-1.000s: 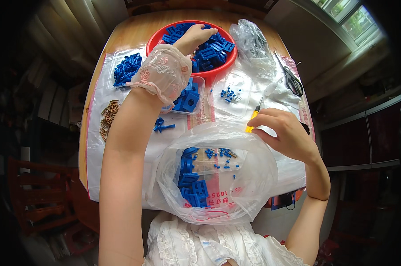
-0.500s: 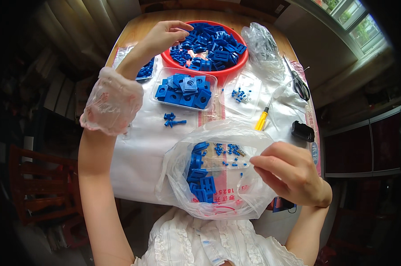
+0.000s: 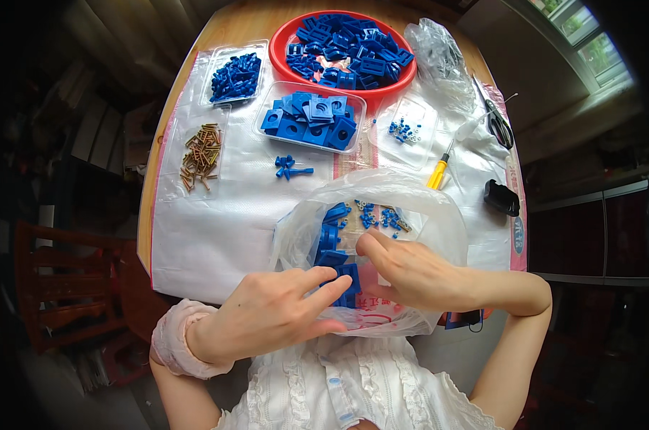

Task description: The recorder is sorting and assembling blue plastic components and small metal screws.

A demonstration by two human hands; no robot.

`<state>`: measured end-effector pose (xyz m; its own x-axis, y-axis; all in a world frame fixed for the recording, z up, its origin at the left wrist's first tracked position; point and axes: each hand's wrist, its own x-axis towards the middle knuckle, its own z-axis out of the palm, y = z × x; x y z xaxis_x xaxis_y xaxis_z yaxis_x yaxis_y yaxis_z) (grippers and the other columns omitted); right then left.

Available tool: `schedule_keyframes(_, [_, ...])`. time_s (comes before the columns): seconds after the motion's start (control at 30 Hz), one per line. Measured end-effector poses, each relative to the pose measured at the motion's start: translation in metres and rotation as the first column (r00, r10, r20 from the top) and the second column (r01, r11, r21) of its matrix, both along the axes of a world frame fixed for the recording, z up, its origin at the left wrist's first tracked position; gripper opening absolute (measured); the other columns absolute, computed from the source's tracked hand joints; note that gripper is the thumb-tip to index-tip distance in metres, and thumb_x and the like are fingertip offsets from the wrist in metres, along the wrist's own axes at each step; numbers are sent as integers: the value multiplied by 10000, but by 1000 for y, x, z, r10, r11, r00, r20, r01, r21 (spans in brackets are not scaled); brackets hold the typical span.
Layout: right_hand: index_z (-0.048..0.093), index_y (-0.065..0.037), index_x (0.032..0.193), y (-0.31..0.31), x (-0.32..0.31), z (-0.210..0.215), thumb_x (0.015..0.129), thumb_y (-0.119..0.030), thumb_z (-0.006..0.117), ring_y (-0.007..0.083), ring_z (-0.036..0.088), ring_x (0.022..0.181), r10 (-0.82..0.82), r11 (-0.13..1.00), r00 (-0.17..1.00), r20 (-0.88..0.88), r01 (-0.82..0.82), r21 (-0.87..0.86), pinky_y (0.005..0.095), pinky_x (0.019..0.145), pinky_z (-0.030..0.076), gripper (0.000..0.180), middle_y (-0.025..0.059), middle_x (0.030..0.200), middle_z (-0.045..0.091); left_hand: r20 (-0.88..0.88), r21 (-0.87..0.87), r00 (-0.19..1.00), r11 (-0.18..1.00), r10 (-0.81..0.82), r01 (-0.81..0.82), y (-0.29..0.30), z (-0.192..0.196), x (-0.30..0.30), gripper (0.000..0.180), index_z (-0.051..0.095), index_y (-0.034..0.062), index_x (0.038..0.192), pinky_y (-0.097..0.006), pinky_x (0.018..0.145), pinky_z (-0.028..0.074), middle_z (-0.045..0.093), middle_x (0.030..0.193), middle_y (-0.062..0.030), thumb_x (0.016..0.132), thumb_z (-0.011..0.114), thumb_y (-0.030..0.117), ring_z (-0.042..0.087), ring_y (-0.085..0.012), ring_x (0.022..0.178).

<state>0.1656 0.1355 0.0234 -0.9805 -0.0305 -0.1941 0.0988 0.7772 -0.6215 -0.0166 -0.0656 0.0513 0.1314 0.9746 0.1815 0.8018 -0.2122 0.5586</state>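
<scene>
- From the head view, we've got both hands at the clear plastic bag (image 3: 439, 215), set open at the near edge of the bench (image 3: 195, 258).
- Left hand (image 3: 267, 308) reaches over the rim, fingers loosely spread at the blue blocks (image 3: 331, 256) inside; whether it grips one, we can't tell.
- Right hand (image 3: 414, 269) is over the bag's mouth, fingers curled and bunched; anything pinched there is hidden from us.
- Beyond the blocks, inside the bag, we spot small blue and metal bits (image 3: 367, 215).
- We'd call this step handling small parts at the bag, both hands close together.
- The next move, we judge, calls for a light fingertip grip, with the bag's floppy rim kept clear of the fingers.
</scene>
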Motion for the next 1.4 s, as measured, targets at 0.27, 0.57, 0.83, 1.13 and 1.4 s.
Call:
schedule_keyframes(0.27, [298, 118, 1480, -21, -7, -8, 754, -259, 914, 443, 685, 925, -66, 997, 998, -2, 66, 27, 475, 732, 584, 1024, 297, 1277, 508, -485, 8, 872, 996, -71, 86, -22, -32, 10, 362, 645, 73, 1162, -276, 580, 417, 518, 894, -15, 825, 713, 186, 542, -120, 769])
schedule_keyframes(0.57, [311, 110, 1474, -28, -6, -20, 686, -214, 950, 462, 665, 968, 39, 999, 999, -23, -38, 23, 488, 749, 576, 1066, 290, 1313, 452, -416, 209, 907, 977, 63, 28, -35, -68, 21, 175, 625, 83, 934, -219, 466, 376, 504, 773, 12, 780, 706, 99, 512, -82, 608])
schedule_keyframes(0.83, [377, 28, 1412, -30, -7, -16, 724, -145, 907, 480, 636, 1053, 4, 978, 1000, 3, -4, -208, 497, 831, 552, 886, 269, 1298, 434, -185, 388, 969, 918, 166, -83, -25, -82, 34, 205, 643, 34, 979, -232, 471, 467, 608, 878, -48, 792, 723, 61, 636, -102, 598])
schedule_keyframes(1.13, [434, -55, 1353, -30, -9, -16, 778, -74, 841, 437, 622, 1065, 27, 986, 999, 45, -19, -163, 502, 859, 537, 705, 229, 1237, 481, -76, 327, 987, 939, 143, -111, -24, -77, 35, 278, 658, 6, 1067, -263, 526, 529, 636, 957, -80, 801, 731, 35, 682, -143, 664])
schedule_keyframes(1.4, [576, -24, 1151, -26, -5, -20, 821, -27, 764, 392, 637, 1039, 194, 980, 979, -57, -196, -36, 472, 805, 563, 380, 204, 1196, 501, -204, 266, 958, 953, 201, -144, -36, -54, 24, 227, 701, 57, 978, -255, 509, 472, 611, 894, -16, 755, 739, 67, 628, -119, 654])
